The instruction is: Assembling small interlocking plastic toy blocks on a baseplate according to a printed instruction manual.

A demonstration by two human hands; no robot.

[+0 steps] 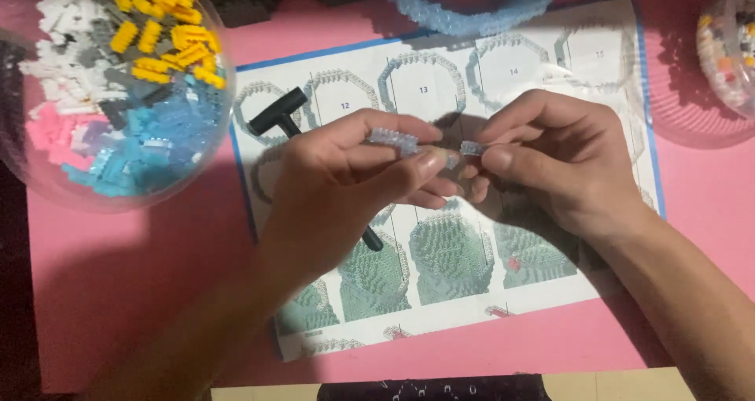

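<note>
My left hand [354,177] pinches a short row of pale translucent blue bricks [395,140] between thumb and fingers. My right hand [550,161] holds a single small pale blue brick [471,148] at its fingertips, just right of the row and a small gap away from it. Both hands hover over a printed instruction sheet [440,291] with pictures of ring-shaped build steps. A small black hammer-like tool [277,112] lies on the sheet, its handle partly hidden under my left hand.
A clear round bowl [110,86] at the upper left holds several yellow, white, grey, pink and blue bricks. Another clear bowl [727,55] sits at the right edge. A pale blue built ring [472,4] rests at the top. Everything lies on a pink surface [118,291].
</note>
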